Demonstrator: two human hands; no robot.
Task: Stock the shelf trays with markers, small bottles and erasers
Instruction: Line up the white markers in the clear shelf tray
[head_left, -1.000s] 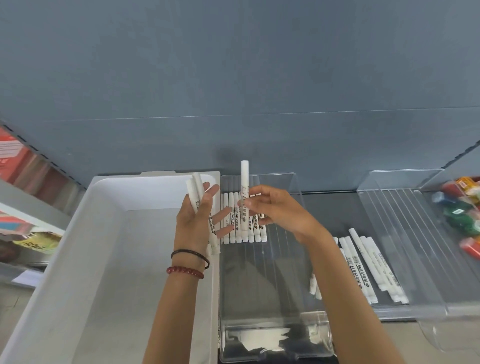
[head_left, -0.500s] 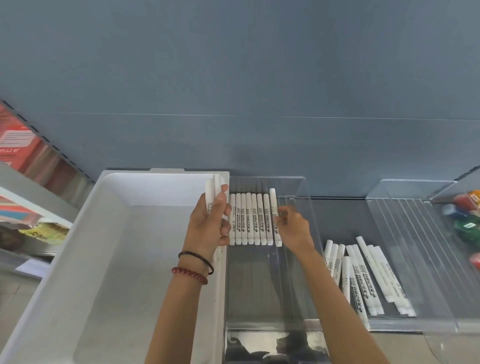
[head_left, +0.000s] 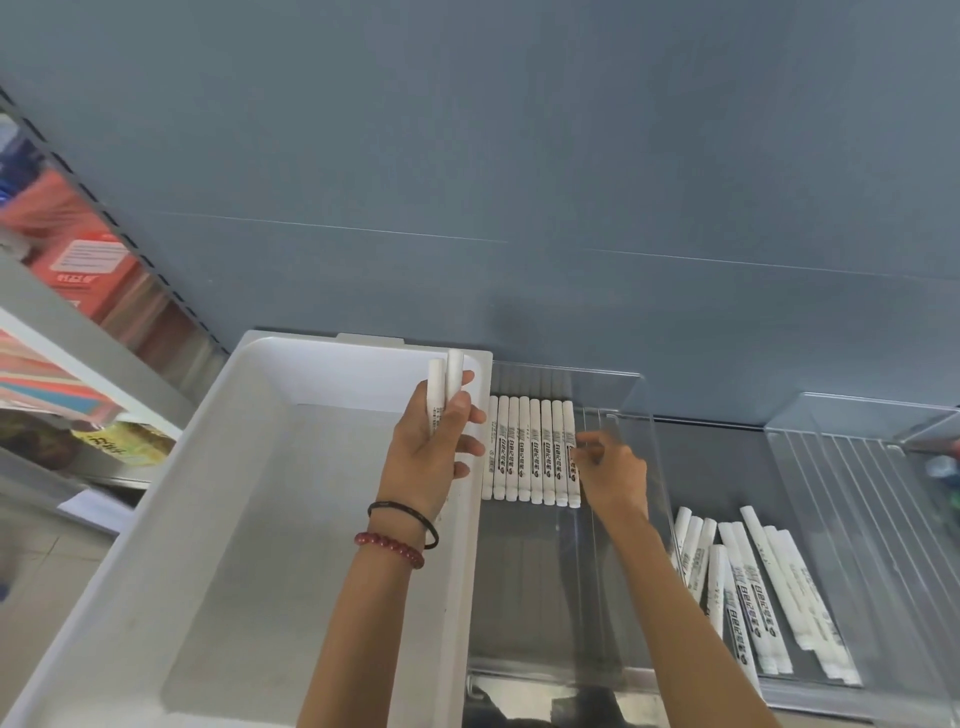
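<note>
The step in hand is the filling of the clear tray with markers. A row of markers is lying at the back of the clear tray, side by side and touching, with their caps pointing to the rear wall. The right hand is reaching inside the clear tray, and its bent fingertips are touching the last marker at the right end of the row. I cannot tell if it is pinching this marker or only pressing it into line.

The left hand is hovering just left of the clear tray, above the white bin, and it is grasping two markers upright between thumb and fingers. More loose markers are lying in disorder just right of the clear tray.

In my judgement the row is covering only the left part of the clear tray, so much stocking is remaining. The next move is probably asking the right hand to take one marker from the left hand and to lay it parallel, close against the right end of the row, without pushing the others out of line.
</note>
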